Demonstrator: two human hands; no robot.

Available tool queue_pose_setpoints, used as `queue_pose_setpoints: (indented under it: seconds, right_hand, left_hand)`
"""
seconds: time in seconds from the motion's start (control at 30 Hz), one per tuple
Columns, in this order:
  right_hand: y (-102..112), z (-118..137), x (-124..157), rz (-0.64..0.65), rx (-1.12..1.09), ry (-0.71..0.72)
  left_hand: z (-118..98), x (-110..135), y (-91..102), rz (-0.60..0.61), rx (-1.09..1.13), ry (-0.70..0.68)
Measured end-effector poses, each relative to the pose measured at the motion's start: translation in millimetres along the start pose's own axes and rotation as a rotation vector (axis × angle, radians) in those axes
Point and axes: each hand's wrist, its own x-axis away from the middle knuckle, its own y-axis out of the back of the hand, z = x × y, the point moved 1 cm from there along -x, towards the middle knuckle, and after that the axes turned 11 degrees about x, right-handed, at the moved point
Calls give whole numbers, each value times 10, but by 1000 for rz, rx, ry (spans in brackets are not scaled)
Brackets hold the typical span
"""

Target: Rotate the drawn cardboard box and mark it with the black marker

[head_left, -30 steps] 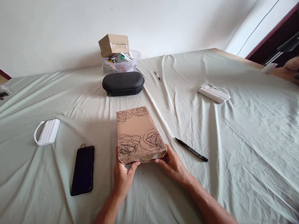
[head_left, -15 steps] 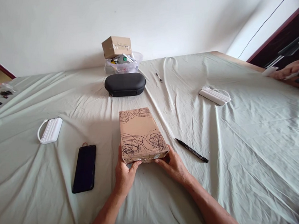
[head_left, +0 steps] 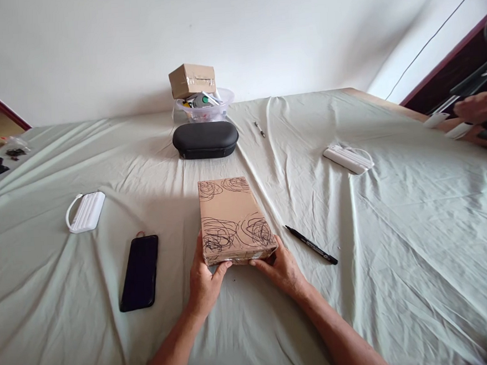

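A brown cardboard box (head_left: 231,208) with black scribbles at the corners of its top lies in front of me on the green cloth. My left hand (head_left: 205,274) grips its near left corner, thumb along the front face and fingers on the left side, partly hidden. On the near right corner, my right hand (head_left: 283,266) holds it the same way. A black marker pen (head_left: 311,244), capped, lies just right of my right hand. To the left of my left hand rests a black smartphone (head_left: 138,273), screen dark.
Beyond the box sit a black zip case (head_left: 205,140) and a plastic basket (head_left: 223,97) with a small carton (head_left: 192,79) on top. White power banks lie left (head_left: 87,212) and right (head_left: 347,158). A pen (head_left: 260,129) lies farther back. Another person's hand (head_left: 479,107) shows at the right edge.
My hands keep their hold on the box, which appears slightly farther right as the view shifts a little. At the right edge, the other person's hand has risen.
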Motion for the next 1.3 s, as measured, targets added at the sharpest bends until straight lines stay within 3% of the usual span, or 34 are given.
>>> queue_pose_setpoints:
  seconds: [0.37,0.77,1.3]
  right_hand:
    - [5,51,-27,-32,89,36]
    - [-27,79,-90,-111,135,172]
    - [-143,44,-82,-181,140,242]
  left_hand:
    - [-14,-59,7,10,28,-5]
    - [-52,-143,50,7,24,-74]
    - [-148,-136,145,40,-144,-66]
